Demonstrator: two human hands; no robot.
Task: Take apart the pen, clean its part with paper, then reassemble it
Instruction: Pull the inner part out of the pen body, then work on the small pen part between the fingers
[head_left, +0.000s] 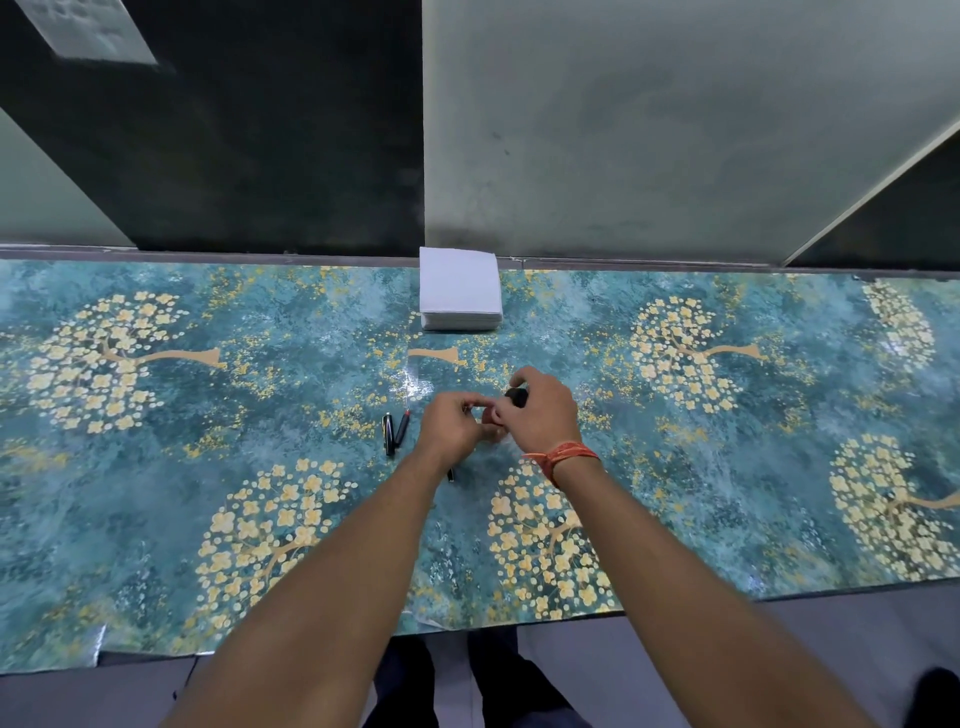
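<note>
**Both hands met over the pen part**

I looked down at a table (156, 519) with a shiny blue-green cover, painted with trees full of yellow flowers. My two hands were close together above the middle of it. My right hand (540, 410) was curled around a short, dark, round pen part (517, 396), and only its blunt end stuck out past my fingers. My left hand (452, 423) had its fingertips bunched up and touching the right hand's fingers. I could not tell just what the left fingers pinched, as the hands hid it. An orange thread band (563, 456) sat on my right wrist.

Just left of my hands, two slim black pen pieces (393, 433) lay side by side on the cover, one with a red tip. Another small dark bit (451, 474) peeked out from under my left wrist. Farther back, a neat square stack of white paper (460, 288) sat against the grey wall (649, 130).
</note>
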